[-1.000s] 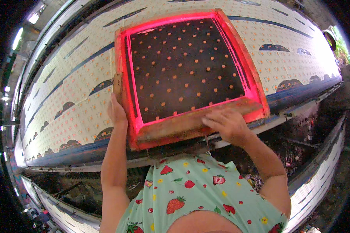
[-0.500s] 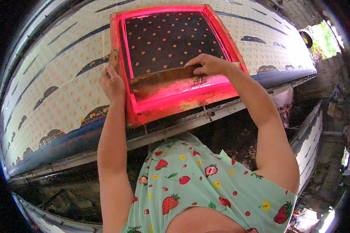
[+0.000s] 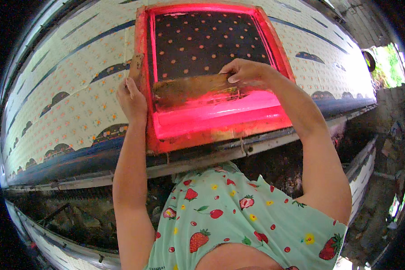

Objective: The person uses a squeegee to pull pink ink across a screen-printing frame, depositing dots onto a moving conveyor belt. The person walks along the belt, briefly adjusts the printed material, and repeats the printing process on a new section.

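A screen-printing frame (image 3: 142, 33), its wooden border stained red-pink, lies on patterned cloth. Its dark mesh (image 3: 202, 45) carries small pale dots. Across the mesh stands a wooden squeegee (image 3: 189, 91), brown and smeared with ink. My right hand (image 3: 247, 72) pinches its upper edge near the right end, thumb and fingers closed. Bright pink ink (image 3: 198, 117) fills the near part of the frame, on my side of the squeegee. My left hand (image 3: 132, 100) is wrapped around the frame's left side, by a short wooden piece (image 3: 136, 66) fixed there.
Long printed cloth (image 3: 87, 94) with small flowers and dark scalloped shapes covers the table, running left and right. A metal rail (image 3: 193, 164) edges the table on my side. Another table edge (image 3: 54, 238) shows at lower left. A block wall (image 3: 391, 105) stands at right.
The squeegee has moved a little away from me across the mesh with my right hand, and a wider band of pink shows behind it. My left hand keeps its hold; the view has shifted slightly.
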### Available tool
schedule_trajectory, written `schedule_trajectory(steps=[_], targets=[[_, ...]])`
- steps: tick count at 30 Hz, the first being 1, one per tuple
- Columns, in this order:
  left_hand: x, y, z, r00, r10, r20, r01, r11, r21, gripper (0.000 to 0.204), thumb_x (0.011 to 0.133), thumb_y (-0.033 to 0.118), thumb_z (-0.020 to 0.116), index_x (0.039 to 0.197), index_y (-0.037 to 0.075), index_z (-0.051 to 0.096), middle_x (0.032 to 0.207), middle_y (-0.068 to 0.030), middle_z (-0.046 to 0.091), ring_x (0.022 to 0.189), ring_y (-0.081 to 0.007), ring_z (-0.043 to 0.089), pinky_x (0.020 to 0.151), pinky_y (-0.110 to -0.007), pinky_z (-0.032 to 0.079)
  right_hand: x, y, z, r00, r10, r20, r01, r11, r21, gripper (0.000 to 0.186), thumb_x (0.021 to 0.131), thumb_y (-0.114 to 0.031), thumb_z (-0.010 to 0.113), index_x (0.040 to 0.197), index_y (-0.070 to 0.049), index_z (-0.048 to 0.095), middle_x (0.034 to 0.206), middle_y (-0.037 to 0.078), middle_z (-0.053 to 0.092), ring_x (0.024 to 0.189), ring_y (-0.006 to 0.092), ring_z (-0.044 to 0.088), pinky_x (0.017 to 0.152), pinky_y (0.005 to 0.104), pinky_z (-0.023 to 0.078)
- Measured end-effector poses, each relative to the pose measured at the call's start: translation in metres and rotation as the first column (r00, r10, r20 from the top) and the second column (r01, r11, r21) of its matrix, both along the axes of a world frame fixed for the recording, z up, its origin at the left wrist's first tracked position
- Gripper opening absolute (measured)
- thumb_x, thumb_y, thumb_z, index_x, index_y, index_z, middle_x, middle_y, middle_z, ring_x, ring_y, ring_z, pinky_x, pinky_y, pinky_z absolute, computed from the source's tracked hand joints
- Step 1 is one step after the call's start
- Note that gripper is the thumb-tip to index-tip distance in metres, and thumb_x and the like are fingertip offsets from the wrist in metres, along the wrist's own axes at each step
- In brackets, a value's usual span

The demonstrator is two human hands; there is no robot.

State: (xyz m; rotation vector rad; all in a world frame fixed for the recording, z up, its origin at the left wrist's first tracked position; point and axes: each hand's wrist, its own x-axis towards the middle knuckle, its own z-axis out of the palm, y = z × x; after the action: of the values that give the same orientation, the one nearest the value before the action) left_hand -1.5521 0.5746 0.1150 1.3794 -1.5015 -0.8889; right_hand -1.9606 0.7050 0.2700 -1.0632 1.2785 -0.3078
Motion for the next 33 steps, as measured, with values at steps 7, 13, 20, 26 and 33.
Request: schedule_trajectory(steps=[7, 13, 20, 26, 33], targets=[[-0.001, 0.009, 0.017, 0.991, 0.101, -0.090, -0.090, 0.990, 0.112, 0.057, 0.117, 0.044, 0.051, 0.130, -0.008, 0.070, 0.126, -0.0260, 0.070, 0.116, -0.0401, 0.066, 0.105, -0.048, 0.050, -0.050, -0.130, 0.055, 0.836, 0.065, -0.545, -0.395, 0.760, -0.516, 0.044, 0.100, 0.001, 0.070, 0.144, -0.001, 0.070, 0.128, 0.007, 0.079, 0.119, 0.0159, 0.070, 0.107, 0.0358, 0.055], [-0.007, 0.022, 0.042, 0.988, 0.150, 0.023, -0.152, 0.969, 0.195, 0.053, 0.119, 0.039, 0.052, 0.132, -0.009, 0.069, 0.131, -0.0230, 0.070, 0.122, -0.0352, 0.066, 0.109, -0.044, 0.049, -0.093, -0.209, 0.032, 0.632, -0.394, -0.667, -0.600, 0.296, -0.743, 0.045, 0.098, -0.017, 0.075, 0.143, -0.025, 0.074, 0.120, 0.016, 0.081, 0.116, 0.0420, 0.075, 0.103, 0.0538, 0.060], [-0.006, 0.025, 0.027, 0.976, 0.217, 0.037, -0.220, 0.959, 0.181, 0.051, 0.119, 0.038, 0.052, 0.131, -0.009, 0.069, 0.131, -0.0221, 0.070, 0.121, -0.0327, 0.065, 0.108, -0.044, 0.050, -0.118, -0.262, -0.016, 0.383, -0.597, -0.705, -0.697, 0.314, -0.645, 0.039, 0.101, -0.020, 0.064, 0.138, -0.022, 0.076, 0.107, 0.017, 0.083, 0.098, 0.0445, 0.079, 0.089, 0.0585, 0.063], [-0.014, 0.027, 0.035, 0.971, 0.232, 0.062, -0.240, 0.955, 0.172, 0.049, 0.119, 0.035, 0.054, 0.133, -0.010, 0.068, 0.126, -0.0229, 0.072, 0.117, -0.0339, 0.068, 0.106, -0.043, 0.052, -0.134, -0.299, -0.031, 0.333, -0.463, -0.821, -0.654, 0.514, -0.555, 0.045, 0.096, -0.017, 0.069, 0.142, -0.018, 0.074, 0.124, 0.020, 0.079, 0.122, 0.0444, 0.073, 0.108, 0.0563, 0.056], [-0.006, 0.023, 0.019, 0.964, 0.217, 0.152, -0.235, 0.965, 0.113, 0.048, 0.118, 0.036, 0.056, 0.129, -0.009, 0.070, 0.126, -0.0226, 0.074, 0.114, -0.0361, 0.069, 0.103, -0.045, 0.053, -0.121, -0.298, -0.036, 0.298, -0.305, -0.904, -0.655, 0.624, -0.426, 0.048, 0.095, -0.019, 0.072, 0.143, -0.016, 0.071, 0.134, 0.022, 0.075, 0.128, 0.0435, 0.069, 0.113, 0.0553, 0.054]])
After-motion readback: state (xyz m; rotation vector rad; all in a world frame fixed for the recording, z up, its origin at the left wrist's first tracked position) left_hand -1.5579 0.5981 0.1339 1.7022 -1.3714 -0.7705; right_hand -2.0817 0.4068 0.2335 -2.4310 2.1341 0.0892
